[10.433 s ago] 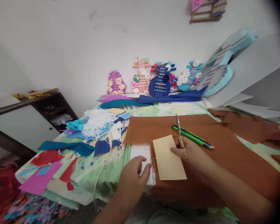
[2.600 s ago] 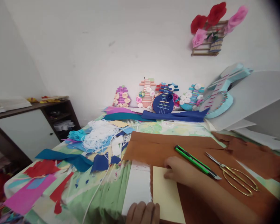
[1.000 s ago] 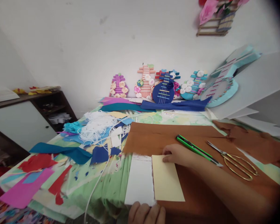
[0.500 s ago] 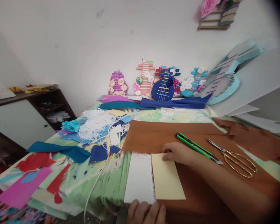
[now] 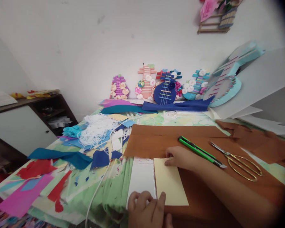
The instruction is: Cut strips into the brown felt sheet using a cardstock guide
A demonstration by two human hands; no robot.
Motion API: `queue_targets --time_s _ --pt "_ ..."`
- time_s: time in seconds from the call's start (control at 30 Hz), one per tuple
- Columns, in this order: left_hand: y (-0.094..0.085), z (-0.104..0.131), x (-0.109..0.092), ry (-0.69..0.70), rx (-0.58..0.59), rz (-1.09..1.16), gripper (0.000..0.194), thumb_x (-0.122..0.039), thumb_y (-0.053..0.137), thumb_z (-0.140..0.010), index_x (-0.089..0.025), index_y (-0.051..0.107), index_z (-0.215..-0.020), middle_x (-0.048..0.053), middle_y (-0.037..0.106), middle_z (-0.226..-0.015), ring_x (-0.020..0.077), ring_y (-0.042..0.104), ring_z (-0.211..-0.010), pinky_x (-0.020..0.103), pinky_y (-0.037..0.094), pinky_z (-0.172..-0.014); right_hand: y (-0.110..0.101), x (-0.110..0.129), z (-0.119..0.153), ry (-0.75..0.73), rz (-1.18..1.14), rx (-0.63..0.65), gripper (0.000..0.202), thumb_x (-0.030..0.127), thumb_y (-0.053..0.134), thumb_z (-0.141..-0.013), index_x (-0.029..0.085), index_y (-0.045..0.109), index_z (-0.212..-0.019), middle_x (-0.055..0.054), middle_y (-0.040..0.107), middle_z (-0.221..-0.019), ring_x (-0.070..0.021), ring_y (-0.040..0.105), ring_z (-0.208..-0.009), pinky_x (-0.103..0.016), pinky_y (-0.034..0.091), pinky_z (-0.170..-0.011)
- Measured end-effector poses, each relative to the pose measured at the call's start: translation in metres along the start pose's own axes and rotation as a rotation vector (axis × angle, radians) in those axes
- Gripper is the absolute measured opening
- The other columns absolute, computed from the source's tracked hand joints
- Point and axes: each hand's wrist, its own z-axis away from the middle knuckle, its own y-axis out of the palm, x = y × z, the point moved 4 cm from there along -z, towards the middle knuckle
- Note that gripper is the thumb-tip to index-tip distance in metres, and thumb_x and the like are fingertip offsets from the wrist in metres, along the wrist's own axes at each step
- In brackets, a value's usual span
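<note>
A cream-yellow paper rectangle [image 5: 171, 183] lies on brown paper [image 5: 152, 141], beside a narrow white board [image 5: 141, 175]. My right hand [image 5: 180, 158] reaches in from the right, its curled index finger and thumb closed at the paper's top edge. At the bottom, my left hand [image 5: 146, 210] lies over the white board's lower end with its fingers apart, the index fingertip touching the cream paper's lower left. A green utility knife [image 5: 200, 152] rests on the brown paper by my right forearm, and gold-handled scissors [image 5: 237, 160] lie farther right.
White string [image 5: 97, 128] is heaped among coloured paper scraps on the left. Several small decorated paper lutes [image 5: 166, 90] stand against the wall. A large light-blue one [image 5: 228, 82] leans at the right against white boards [image 5: 256, 79]. A dark cabinet [image 5: 68, 107] stands at left.
My left hand has moved up from the bottom edge onto the white board, its index finger now on the cream paper. My right hand stays at the paper's top edge.
</note>
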Motion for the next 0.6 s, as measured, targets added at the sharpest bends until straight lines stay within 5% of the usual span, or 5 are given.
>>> queue_targets --time_s 0.17,0.27,0.4,0.6 --pt "0.003 -0.042 0.009 -0.07 0.272 0.172 0.023 -0.021 0.039 -0.076 -0.016 0.06 -0.083 0.006 0.055 -0.066 0.0208 0.049 -0.063 0.034 0.037 -0.058 0.001 -0.001 -0.003 -0.025 0.02 -0.006 0.017 0.032 0.06 -0.061 0.02 0.056 -0.071 -0.001 0.06 -0.076 -0.0162 0.054 -0.068 -0.022 0.032 -0.05" --pt "0.017 -0.058 0.016 -0.132 0.476 0.08 0.019 -0.022 0.043 -0.076 -0.016 0.061 -0.078 0.009 0.055 -0.083 0.0247 0.049 -0.082 0.039 0.039 -0.072 0.001 -0.002 -0.003 -0.027 0.034 -0.019 0.017 0.033 0.06 -0.061 0.02 0.056 -0.072 -0.001 0.06 -0.076 -0.0162 0.054 -0.068 -0.021 0.031 -0.048" --pt "0.038 -0.065 0.013 -0.002 0.709 -0.049 0.018 -0.024 0.046 -0.079 -0.014 0.06 -0.085 0.01 0.055 -0.095 0.026 0.046 -0.095 0.041 0.035 -0.085 0.003 0.0 -0.002 -0.003 0.064 -0.026 0.018 0.034 0.06 -0.061 0.02 0.057 -0.073 -0.002 0.061 -0.075 -0.0159 0.055 -0.063 -0.021 0.031 -0.046" --pt "0.043 -0.071 0.003 0.084 0.813 -0.105 0.02 -0.023 0.05 -0.079 -0.012 0.059 -0.094 0.01 0.057 -0.08 0.0251 0.052 -0.08 0.039 0.042 -0.071 -0.013 0.01 0.016 0.046 0.173 -0.116 0.022 0.038 0.055 -0.067 0.016 0.057 -0.071 -0.01 0.061 -0.078 -0.0237 0.057 -0.072 -0.027 0.034 -0.053"
